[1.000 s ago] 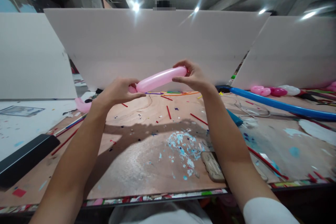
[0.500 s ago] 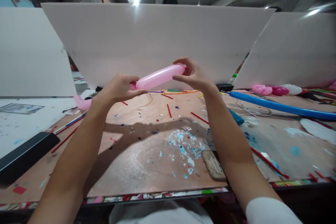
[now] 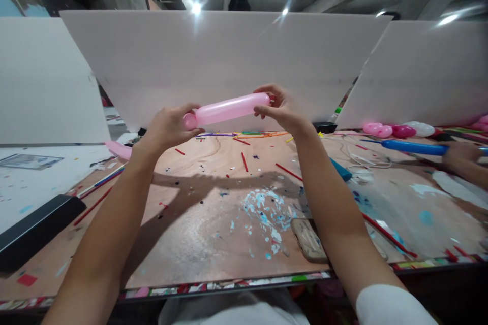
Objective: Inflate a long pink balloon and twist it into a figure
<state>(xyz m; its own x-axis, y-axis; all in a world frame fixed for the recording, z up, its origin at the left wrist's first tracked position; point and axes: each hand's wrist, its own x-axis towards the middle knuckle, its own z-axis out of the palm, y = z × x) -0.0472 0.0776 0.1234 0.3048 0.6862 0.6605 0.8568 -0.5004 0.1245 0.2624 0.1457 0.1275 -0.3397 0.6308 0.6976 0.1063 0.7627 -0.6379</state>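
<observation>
- Under a grey ceiling with bright lamps (image 3: pixel 196 8), large white boards (image 3: pixel 229 45) stand along the far side of a brown table (image 3: pixel 206 259) dotted with scraps.
- In the middle, raised above the table's far part and in front of the centre board, is a long pink balloon (image 3: pixel 232 108). It tilts slightly, right end higher, with a small round bubble at its left end.
- The left hand (image 3: pixel 171 124) is half closed round the left end, thumb below and fingers above, the bubble between them.
- The right hand (image 3: pixel 280 107) is curled partly open round the right end, fingers above and thumb below, with hold of the tip.
- Thin coloured strips (image 3: pixel 267 135) lie on the table beyond the hands.
- Nearer, a short red stick (image 3: pixel 244 162) and pale blue paint flakes (image 3: pixel 272 208) lie between the forearms.
- A phone-like case (image 3: pixel 308 239) sits at the near right, partly covered by the right forearm.
- On the left, a curved pink piece (image 3: pixel 119 150) shows behind the left forearm; whether it joins the balloon, I cannot tell. A black box (image 3: pixel 41 231) lies nearer.
- At the far right, another person's hand (image 3: pixel 462 157) grips a blue balloon (image 3: pixel 414 147), near a pink, magenta and white balloon cluster (image 3: pixel 404 130).
</observation>
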